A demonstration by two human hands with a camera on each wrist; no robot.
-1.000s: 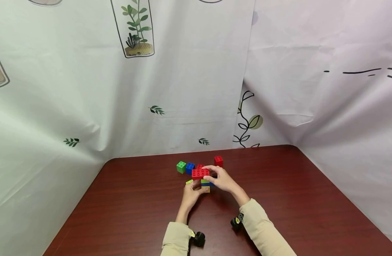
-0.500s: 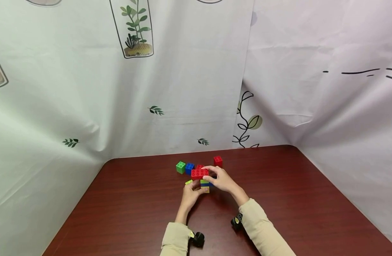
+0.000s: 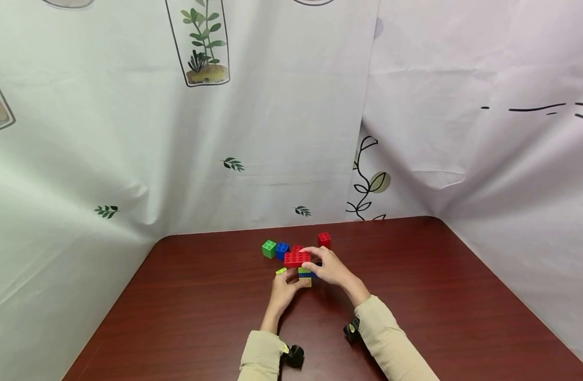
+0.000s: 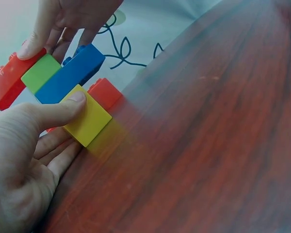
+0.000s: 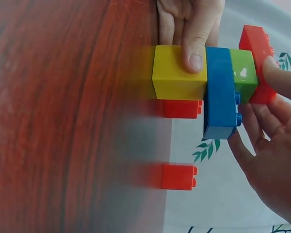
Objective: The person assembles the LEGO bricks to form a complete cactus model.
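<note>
A stack of toy building bricks stands on the table between both hands. From the bottom up it has a yellow brick [image 5: 177, 80], a long blue brick [image 5: 220, 99], a lime green brick [image 5: 244, 73] and a long red brick [image 3: 296, 260]. Low on the stack, my left hand [image 3: 283, 292] grips the yellow brick, its thumb across the near face in both wrist views. My right hand [image 3: 333, 270] pinches the right end of the top red brick between thumb and fingers. The blue brick sticks out to the right, under the right hand.
Behind the stack sit a green brick [image 3: 269, 248], a blue brick [image 3: 282, 251] and a partly hidden red brick [image 3: 297, 247]. Another red brick [image 3: 324, 239] stands farther right, near the back edge. A lime brick [image 3: 281, 271] shows beyond the left fingers. Patterned cloth [image 3: 291, 132] hangs behind the table [image 3: 187, 317].
</note>
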